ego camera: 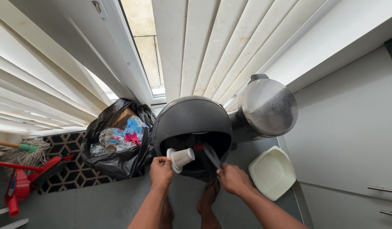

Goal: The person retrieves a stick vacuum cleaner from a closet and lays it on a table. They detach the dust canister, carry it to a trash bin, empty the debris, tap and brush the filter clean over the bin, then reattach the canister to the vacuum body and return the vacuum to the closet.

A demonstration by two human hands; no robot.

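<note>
the left hand (161, 171) is clamped on the rim of a small white pleated cone-shaped filter (180, 158), while the right hand (232, 178) pinches a thin dark grey strip (212, 156), both held over the open mouth of a round black plastic bin (191, 121); the filter's long axis runs left to right, its narrow end pointing right and slightly up, with a black rubbish bag (119, 161) just left of the bin
</note>
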